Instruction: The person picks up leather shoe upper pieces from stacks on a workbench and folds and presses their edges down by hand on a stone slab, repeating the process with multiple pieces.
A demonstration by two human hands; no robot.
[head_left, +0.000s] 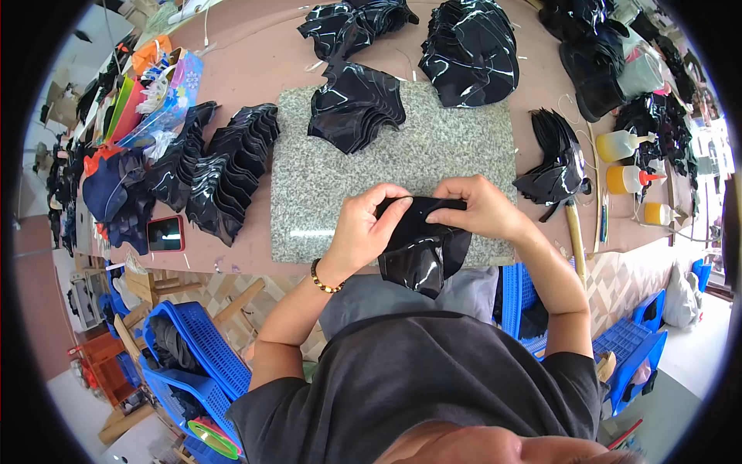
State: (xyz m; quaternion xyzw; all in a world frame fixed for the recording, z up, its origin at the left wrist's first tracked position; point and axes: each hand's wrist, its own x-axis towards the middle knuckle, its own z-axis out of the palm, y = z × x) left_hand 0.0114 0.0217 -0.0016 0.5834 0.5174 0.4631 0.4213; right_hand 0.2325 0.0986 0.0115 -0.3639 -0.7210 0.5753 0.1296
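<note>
Both hands hold a glossy black shoe-upper piece (417, 267) over the near edge of the speckled stone slab (325, 185). Its top edge has a matt black side, while a shiny part hangs down below. My left hand (365, 224) pinches the upper left edge between thumb and fingers. On the upper right edge, my right hand (483, 210) pinches in the same way, its thumb pointing inward. Beyond them, a fanned stack of shiny black pieces (355, 107) lies on the slab's far part.
More black stacks lie at the back (470, 54) and left (232, 170). A phone (165, 233) rests near the left edge. Glue bottles (618, 145) and a wooden-handled hammer (574, 232) are at right. Blue plastic baskets (205, 348) stand below the table on both sides.
</note>
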